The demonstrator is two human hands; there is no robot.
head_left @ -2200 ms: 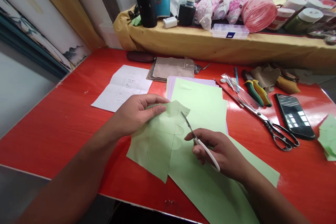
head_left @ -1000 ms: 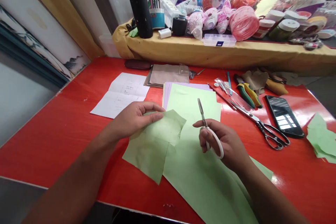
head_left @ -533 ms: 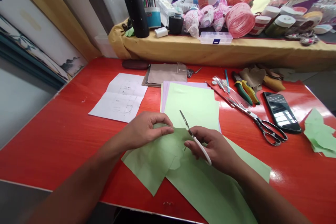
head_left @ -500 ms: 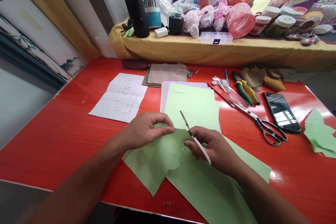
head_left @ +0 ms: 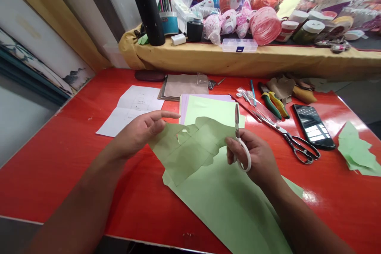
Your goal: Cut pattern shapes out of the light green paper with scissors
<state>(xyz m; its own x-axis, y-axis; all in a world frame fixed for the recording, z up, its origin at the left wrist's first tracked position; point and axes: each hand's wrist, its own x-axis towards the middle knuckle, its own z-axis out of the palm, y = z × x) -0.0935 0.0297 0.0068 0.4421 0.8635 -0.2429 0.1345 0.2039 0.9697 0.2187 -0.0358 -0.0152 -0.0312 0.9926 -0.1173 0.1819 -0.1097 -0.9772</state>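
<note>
My right hand is shut on small white-handled scissors, whose closed metal blades point upward. It also pinches the right edge of a cut piece of pale green paper. This piece has curved, notched edges and is raised slightly above a larger green sheet. My left hand is open, its fingers spread, with the heel of the hand beside the piece's left corner.
The red table holds printed white sheets, a stack of lilac and green paper, large black-handled scissors, pliers, a phone and green paper scraps. A yellow-cloth shelf stands behind.
My left hand has moved back from the green piece and its fingers have spread. The piece has been lifted and turned, and the right hand now holds its edge with the scissors upright.
</note>
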